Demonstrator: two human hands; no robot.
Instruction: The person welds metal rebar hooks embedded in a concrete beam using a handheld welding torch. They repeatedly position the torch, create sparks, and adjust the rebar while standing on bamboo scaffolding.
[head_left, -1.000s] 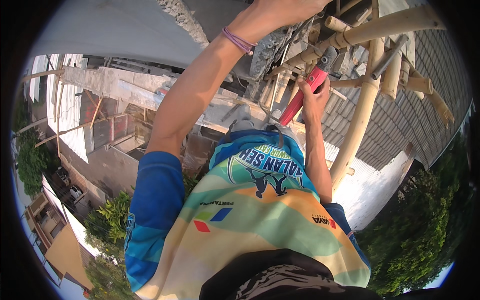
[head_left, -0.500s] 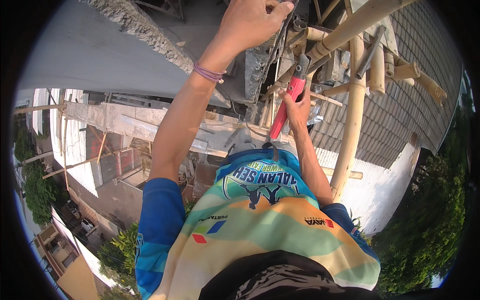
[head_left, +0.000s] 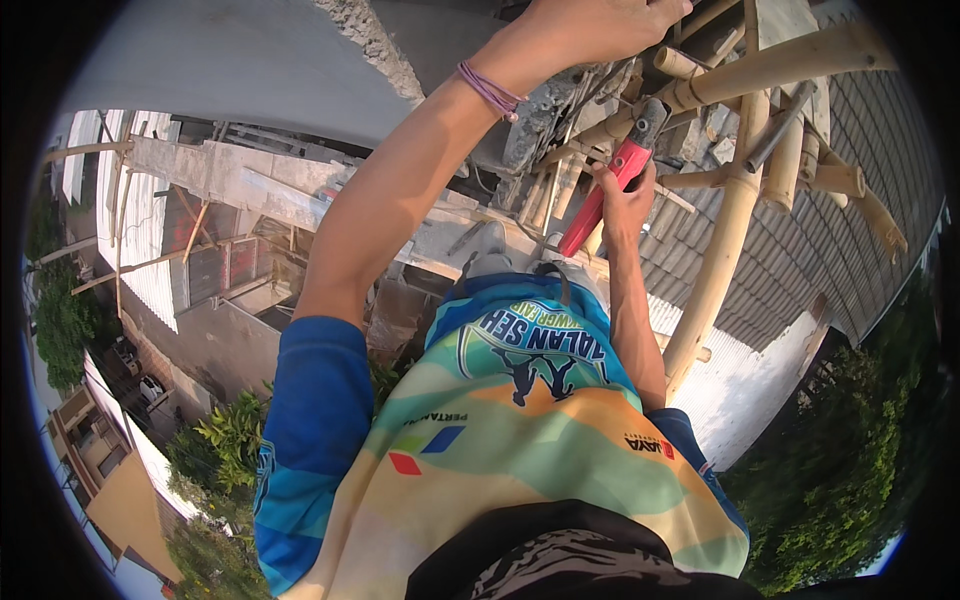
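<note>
My right hand [head_left: 628, 208] is closed around a slim red tool with a grey metal head, by its shape an angle grinder [head_left: 588, 220]. It is tilted, its grey head up and to the right, its red end down toward my waist. Whether a disc is fitted cannot be made out. My left hand [head_left: 600, 28] reaches across the top of the view, a purple cord round its wrist. The upper edge cuts off most of its fingers, so any hold is hidden. Below it lies rough broken concrete [head_left: 540, 125].
Thick bamboo poles [head_left: 722, 240] stand and cross at the right, beside a tiled roof [head_left: 790, 235]. A smooth grey slab [head_left: 230, 55] spans the upper left. Below it runs a weathered concrete ledge [head_left: 225, 172]. Ground, trees and houses lie far below at the left.
My left hand has moved right and partly out of the top of the view. The angle grinder and my right hand appear slightly further right. The whole view has shifted a little.
</note>
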